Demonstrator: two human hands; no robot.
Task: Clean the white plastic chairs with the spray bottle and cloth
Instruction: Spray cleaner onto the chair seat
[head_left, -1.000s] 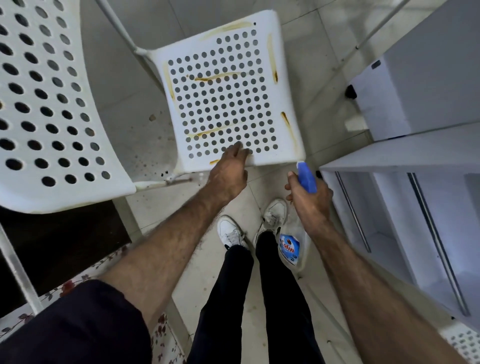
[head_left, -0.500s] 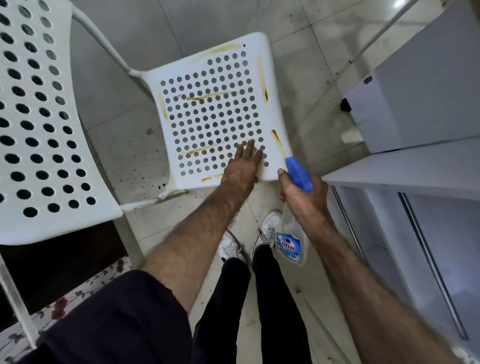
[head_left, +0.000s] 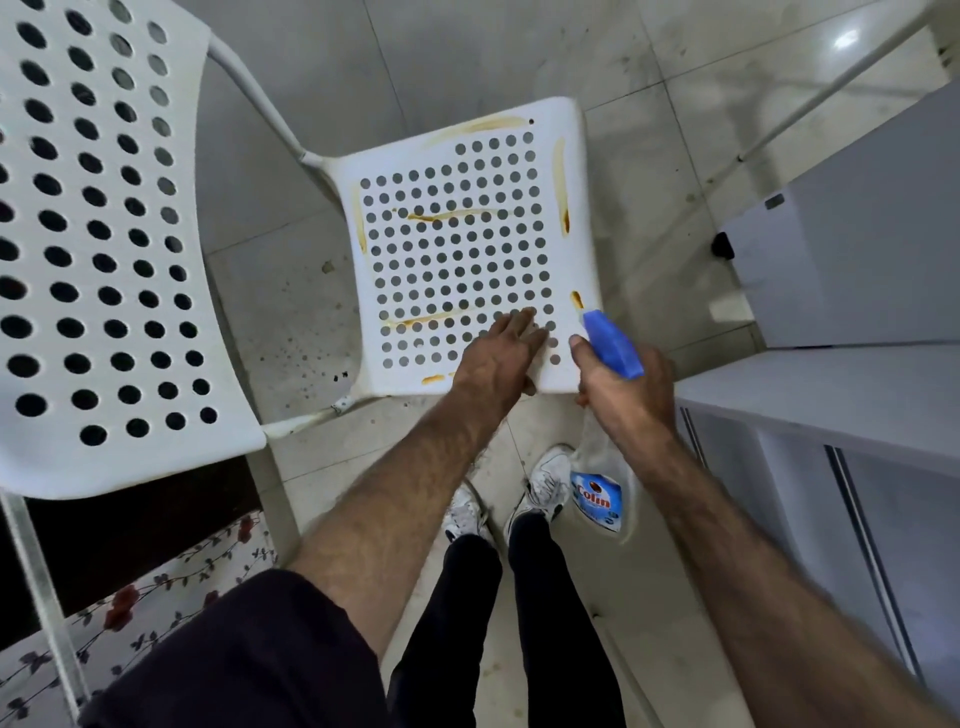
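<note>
Seat: stained chair seat (head_left: 457, 249) lay at 12 o'clock, I saw.
Left hand (head_left: 501, 358): fingers straight together, pressing seat.
Right hand (head_left: 621, 395): curled round spray bottle (head_left: 597, 478).
Risk: I feared spray wetting my left hand, nozzle beside it.

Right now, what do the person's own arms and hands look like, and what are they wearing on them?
Both forearms are bare and hairy. The left arm shows a dark short sleeve at its upper end; no sleeve is visible on the right arm. The left hand and right hand are bare: no gloves, rings, watch or wristband can be seen.
</note>
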